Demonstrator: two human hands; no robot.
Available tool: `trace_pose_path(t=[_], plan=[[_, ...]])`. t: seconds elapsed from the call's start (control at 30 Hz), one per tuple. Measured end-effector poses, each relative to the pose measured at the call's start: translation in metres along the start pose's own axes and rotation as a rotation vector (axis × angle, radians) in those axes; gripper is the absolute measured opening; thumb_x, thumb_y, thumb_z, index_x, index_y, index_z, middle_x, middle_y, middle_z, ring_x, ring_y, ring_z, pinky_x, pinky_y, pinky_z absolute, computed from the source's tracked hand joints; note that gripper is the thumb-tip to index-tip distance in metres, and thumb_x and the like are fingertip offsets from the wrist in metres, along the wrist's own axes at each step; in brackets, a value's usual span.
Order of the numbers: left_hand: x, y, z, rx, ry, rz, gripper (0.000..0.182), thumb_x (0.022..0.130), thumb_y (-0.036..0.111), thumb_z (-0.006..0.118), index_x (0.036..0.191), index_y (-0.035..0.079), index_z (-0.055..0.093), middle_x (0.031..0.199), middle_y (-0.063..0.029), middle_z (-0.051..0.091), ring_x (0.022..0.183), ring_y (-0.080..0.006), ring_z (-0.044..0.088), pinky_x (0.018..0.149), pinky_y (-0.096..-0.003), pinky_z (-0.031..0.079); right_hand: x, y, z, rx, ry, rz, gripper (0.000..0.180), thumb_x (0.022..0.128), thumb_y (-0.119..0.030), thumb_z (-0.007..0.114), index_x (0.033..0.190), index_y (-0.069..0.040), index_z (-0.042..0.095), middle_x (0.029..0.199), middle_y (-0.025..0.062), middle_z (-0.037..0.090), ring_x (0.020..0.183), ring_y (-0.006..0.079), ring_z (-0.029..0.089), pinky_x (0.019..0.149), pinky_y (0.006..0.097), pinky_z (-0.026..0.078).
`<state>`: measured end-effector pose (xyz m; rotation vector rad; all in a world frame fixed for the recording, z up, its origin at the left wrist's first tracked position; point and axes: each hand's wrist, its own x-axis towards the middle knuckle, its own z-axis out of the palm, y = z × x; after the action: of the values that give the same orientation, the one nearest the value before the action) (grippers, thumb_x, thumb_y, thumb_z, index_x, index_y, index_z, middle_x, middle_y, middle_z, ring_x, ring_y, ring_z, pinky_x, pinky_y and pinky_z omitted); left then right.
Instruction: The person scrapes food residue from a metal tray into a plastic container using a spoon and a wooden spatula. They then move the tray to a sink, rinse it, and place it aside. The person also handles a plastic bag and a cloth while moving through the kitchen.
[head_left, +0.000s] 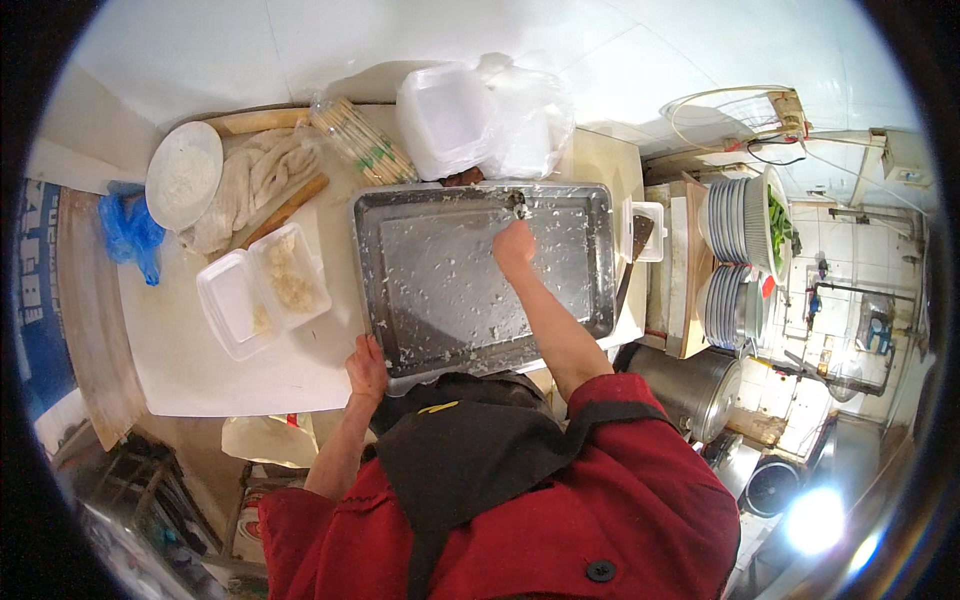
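Observation:
A large rectangular metal baking tray (450, 262) lies before me, its bottom and rim flecked with white crumbs that look like rice. My left hand (367, 367) grips the tray's near left corner. Toward the far right inside the tray, my right hand (515, 244) is closed around a small metal utensil (517, 202); the fist hides most of it, and its exact kind is unclear. To the left of the tray rests an opened white foam takeaway box (232, 300), with a pale, rice-like food (289, 277) in one half and a little in the other.
Behind the tray sit bagged white foam boxes (450, 120) and a packet of wooden chopsticks (364, 142). At left are a plate of white powder (184, 176), a cloth (259, 169), a wooden rolling pin (289, 210) and a blue bag (131, 232). Stacked plates (727, 217) and a large pot (682, 382) stand right.

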<state>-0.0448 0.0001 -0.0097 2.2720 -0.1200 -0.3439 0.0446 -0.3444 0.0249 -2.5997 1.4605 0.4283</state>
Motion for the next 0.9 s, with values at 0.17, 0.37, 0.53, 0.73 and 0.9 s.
trace_pose_path(t=[0.17,0.37,0.53,0.73,0.9], plan=[[0.003,-0.002,-0.001,0.044,0.015,0.136,0.015,0.092,0.018,0.043,0.087,0.004,0.045,0.061,-0.0231,0.055,0.057,-0.0428,0.054,0.048,-0.0503,0.04,-0.015,-0.007,0.005,-0.164,0.004,-0.188,0.018,0.077,-0.013,0.059,0.092,-0.004,0.064,0.091,0.015,0.064,0.082,0.0294,0.066,0.066,0.0376,0.054],[0.003,0.003,-0.006,-0.003,-0.04,0.005,0.014,0.092,0.017,0.042,0.088,0.004,0.045,0.061,-0.0228,0.055,0.057,-0.0425,0.054,0.048,-0.05,0.04,-0.021,-0.021,0.0,-0.3,-0.046,-0.208,0.019,0.079,-0.015,0.057,0.096,-0.009,0.064,0.097,0.0113,0.063,0.084,0.0254,0.066,0.063,0.0343,0.054],[0.003,0.002,-0.004,-0.044,-0.026,0.002,0.015,0.092,0.018,0.043,0.086,0.004,0.044,0.062,-0.023,0.055,0.059,-0.0427,0.054,0.05,-0.0497,0.041,-0.044,-0.042,0.006,-0.299,-0.063,-0.362,0.02,0.082,-0.015,0.053,0.098,-0.011,0.064,0.105,0.0124,0.059,0.093,0.0266,0.063,0.068,0.0374,0.053],[0.002,0.002,-0.002,-0.031,-0.03,-0.032,0.017,0.092,0.02,0.043,0.086,0.004,0.045,0.064,-0.0236,0.056,0.06,-0.0429,0.055,0.051,-0.0506,0.041,-0.091,-0.095,0.025,-0.229,-0.142,-0.56,0.019,0.08,-0.015,0.053,0.093,-0.006,0.063,0.102,0.015,0.061,0.089,0.0286,0.063,0.068,0.0395,0.052],[0.003,0.005,-0.003,-0.002,-0.029,-0.062,0.018,0.093,0.021,0.042,0.087,0.004,0.046,0.063,-0.0236,0.056,0.06,-0.0429,0.055,0.051,-0.0506,0.042,-0.122,-0.136,0.046,0.111,-0.154,-0.654,0.017,0.076,-0.014,0.054,0.089,-0.004,0.061,0.086,0.0171,0.063,0.077,0.0346,0.063,0.066,0.044,0.051]])
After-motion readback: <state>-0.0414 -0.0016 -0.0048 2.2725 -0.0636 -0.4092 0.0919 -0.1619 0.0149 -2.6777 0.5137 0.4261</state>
